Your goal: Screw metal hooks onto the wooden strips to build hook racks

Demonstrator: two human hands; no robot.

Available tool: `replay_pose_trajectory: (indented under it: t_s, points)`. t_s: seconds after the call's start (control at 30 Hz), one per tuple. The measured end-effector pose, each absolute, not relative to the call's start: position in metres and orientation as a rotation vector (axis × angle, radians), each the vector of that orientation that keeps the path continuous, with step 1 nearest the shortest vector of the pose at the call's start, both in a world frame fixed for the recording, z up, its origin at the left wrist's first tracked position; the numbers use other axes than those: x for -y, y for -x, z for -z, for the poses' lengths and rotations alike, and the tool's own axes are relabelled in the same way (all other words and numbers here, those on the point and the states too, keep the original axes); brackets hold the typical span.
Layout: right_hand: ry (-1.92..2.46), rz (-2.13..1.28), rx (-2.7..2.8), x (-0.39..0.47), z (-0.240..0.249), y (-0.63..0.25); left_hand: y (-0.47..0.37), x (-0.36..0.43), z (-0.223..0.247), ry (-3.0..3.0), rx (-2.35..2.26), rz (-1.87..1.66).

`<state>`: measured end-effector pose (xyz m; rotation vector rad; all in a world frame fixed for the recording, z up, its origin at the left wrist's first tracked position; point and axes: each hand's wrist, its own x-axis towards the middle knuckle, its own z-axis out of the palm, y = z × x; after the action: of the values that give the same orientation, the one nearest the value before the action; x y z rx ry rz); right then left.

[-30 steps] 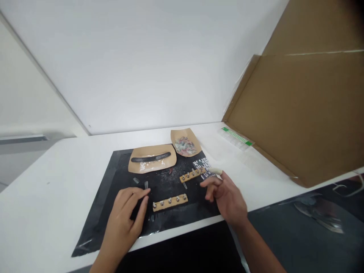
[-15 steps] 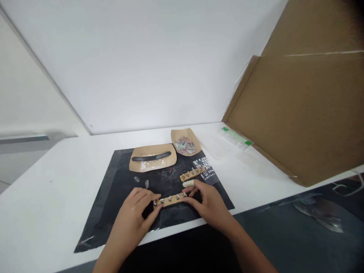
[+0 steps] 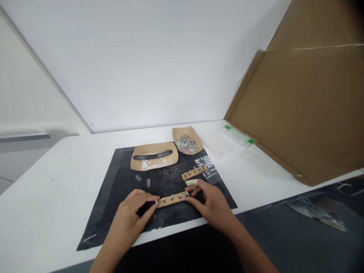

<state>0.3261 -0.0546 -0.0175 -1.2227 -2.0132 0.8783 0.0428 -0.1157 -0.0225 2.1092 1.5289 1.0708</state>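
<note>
A narrow wooden nail-tip stand (image 3: 167, 201) with a row of metal studs lies across the front of a black mat. My left hand (image 3: 132, 212) is closed in a pinch at its left end, thumb and forefinger around the end stud and the small clear tip there. At the other end, my right hand (image 3: 212, 203) grips with thumb and fingertips; one of its fingers wears a pale finger cot (image 3: 191, 182). Just beyond that hand rests a second wooden stand (image 3: 194, 173) carrying several tips. Two clear nail tips, one of them nearer (image 3: 148, 182), lie loose beyond my left hand.
The black mat (image 3: 108, 212) covers part of the white table (image 3: 51, 201). A brown tray (image 3: 133, 165) holds a dark nail file (image 3: 152, 156) and white bits; another tray (image 3: 178, 133) holds colourful pieces. White adhesive tabs (image 3: 209, 175) lie right, near a cardboard box (image 3: 307, 113).
My left thumb and forefinger have shifted to the stand's left end stud, uncovering the stud beside it. My right hand keeps its hold. The whole view has shifted slightly.
</note>
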Motion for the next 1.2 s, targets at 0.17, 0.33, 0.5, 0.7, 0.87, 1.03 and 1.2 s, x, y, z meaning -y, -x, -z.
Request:
replay_pose_trajectory:
  t_s: [0.17, 0.33, 0.5, 0.7, 0.87, 1.03, 1.2]
  points:
    - [1.256, -0.711, 1.888, 0.062, 0.019, -0.333, -0.046, 0.116, 0.027, -2.037, -1.563, -1.133]
    - [1.286, -0.705, 1.814, 0.068, 0.023, -0.341, -0.046, 0.116, 0.027, -2.013, -1.543, -1.179]
    - [1.294, -0.792, 1.818, 0.065, 0.026, -0.340, -0.046, 0.115, 0.026, -2.030, -1.536, -1.263]
    - [1.220, -0.644, 1.806, 0.071, 0.020, -0.333, -0.058, 0.119, 0.021, -1.865, -1.522, -1.459]
    - [1.011, -1.109, 1.730, 0.093, 0.008, -0.312, -0.087, 0.124, 0.008, -1.614, -1.331, -1.456]
    - [0.913, -1.433, 1.375, 0.104, 0.005, -0.292, -0.107, 0.126, -0.003, -1.490, -1.223, -1.411]
    - [0.922, -1.579, 1.222, 0.101, 0.003, -0.291, -0.104, 0.126, -0.008, -1.500, -1.266, -1.338]
